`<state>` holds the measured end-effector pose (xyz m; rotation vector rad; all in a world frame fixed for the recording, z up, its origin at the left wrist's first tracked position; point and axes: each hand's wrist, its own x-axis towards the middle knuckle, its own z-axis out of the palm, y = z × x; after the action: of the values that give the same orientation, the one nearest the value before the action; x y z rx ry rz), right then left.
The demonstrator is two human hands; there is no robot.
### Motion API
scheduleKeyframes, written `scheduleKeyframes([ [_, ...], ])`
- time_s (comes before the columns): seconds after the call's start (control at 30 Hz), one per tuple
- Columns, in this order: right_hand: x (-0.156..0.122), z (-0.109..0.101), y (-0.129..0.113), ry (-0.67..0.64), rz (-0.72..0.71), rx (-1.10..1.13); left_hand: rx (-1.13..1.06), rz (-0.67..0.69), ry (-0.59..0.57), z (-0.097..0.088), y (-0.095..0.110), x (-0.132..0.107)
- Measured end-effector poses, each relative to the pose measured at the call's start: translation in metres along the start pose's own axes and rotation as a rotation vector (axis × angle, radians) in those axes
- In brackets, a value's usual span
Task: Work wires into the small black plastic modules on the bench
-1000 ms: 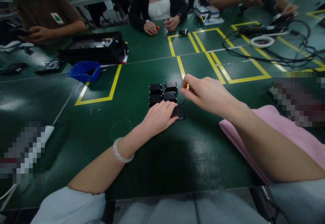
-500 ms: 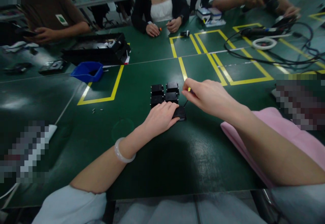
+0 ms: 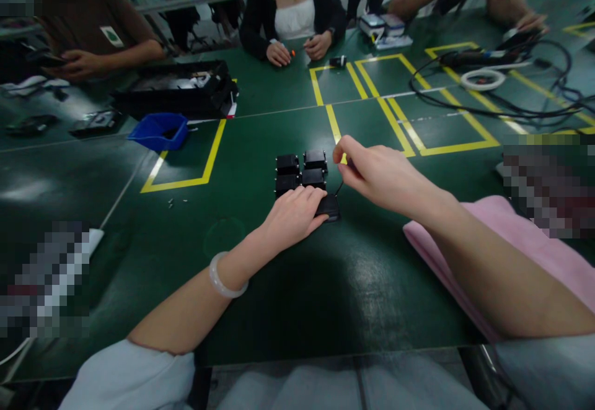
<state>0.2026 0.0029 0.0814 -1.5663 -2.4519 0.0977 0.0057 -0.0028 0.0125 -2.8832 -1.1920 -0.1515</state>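
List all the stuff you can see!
table: one, green, throughout
small boxes: four, black, centre
block: one, black, just nearer than the boxes
screwdriver-like tool: one, dark, at the block's right
tiny bits: a few, silvery, left of the boxes
bin: one, blue, left
open case: one, black, beyond the bin
cloth: one, pink, right
cables: several, black, far right
ring: one, white, beside the cables
tape outlines: several, yellow, on the table
co-workers: three nearest, mixed clothing colours, across the table
pixelated things: two, colours unclear, side edges
bracelet: one, whitish, lower left
sleeves: two, pale blue, bottom corners
left hand: one, bare, on the block
right hand: one, bare, fingers round the tool
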Motion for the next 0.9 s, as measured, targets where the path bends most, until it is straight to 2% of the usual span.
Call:
scheduleKeyframes([
  [0.43, -0.0001, 0.0011, 0.0005, 0.02, -0.006, 0.037, -0.004, 0.003, 0.005, -0.0002, -0.0004, -0.0001],
  [0.9, 0.0005, -0.0004, 0.0, 0.002, 0.026, -0.023, 0.001, -0.001, 0.002, -0.0003, -0.0001, -0.0003],
])
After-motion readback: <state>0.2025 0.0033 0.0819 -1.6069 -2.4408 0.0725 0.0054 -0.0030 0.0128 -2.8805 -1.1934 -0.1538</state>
